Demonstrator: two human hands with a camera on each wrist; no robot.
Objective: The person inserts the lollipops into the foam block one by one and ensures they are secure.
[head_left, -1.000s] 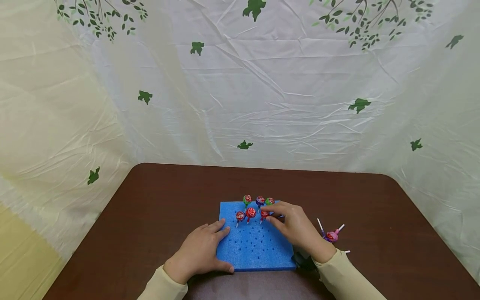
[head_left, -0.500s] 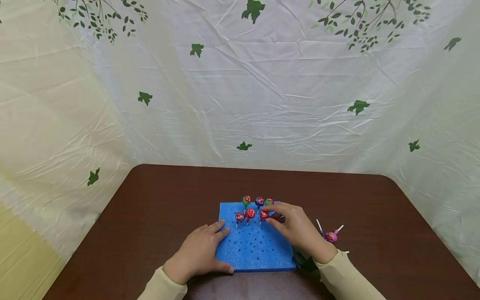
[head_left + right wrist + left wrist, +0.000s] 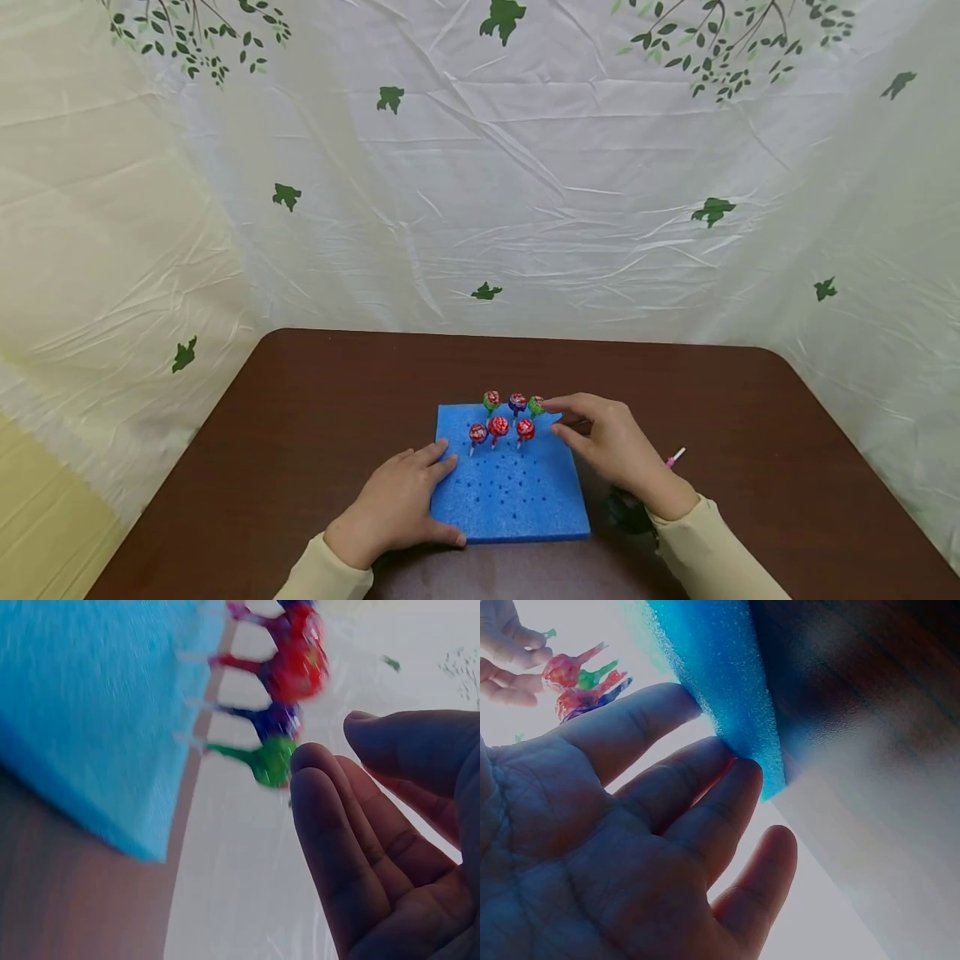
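A blue foam board [image 3: 517, 521] dotted with small holes lies on the table. Several wrapped lollipops stand in its far half, sticks down. The back row has a green one [image 3: 491, 400], a blue one [image 3: 517, 403] and another green one [image 3: 536, 406]; three red-topped ones, including the rightmost red lollipop [image 3: 525, 429], stand in front. My left hand [image 3: 397, 504] rests along the board's left edge, fingers extended against its side in the left wrist view. My right hand [image 3: 618, 446] is just right of the lollipops, thumb and fingers apart, holding nothing.
On the brown table [image 3: 360, 375], a loose lollipop with a pink wrapper [image 3: 672, 459] lies to the right, mostly hidden behind my right forearm. A dark wrist camera [image 3: 628, 512] hangs under that wrist. A white cloth with green leaf prints [image 3: 487, 208] rises behind the table.
My right hand has let go of the rightmost red lollipop and drawn away to the right, with thumb and fingers parted. The lollipop stays upright in the board. My left hand holds its place.
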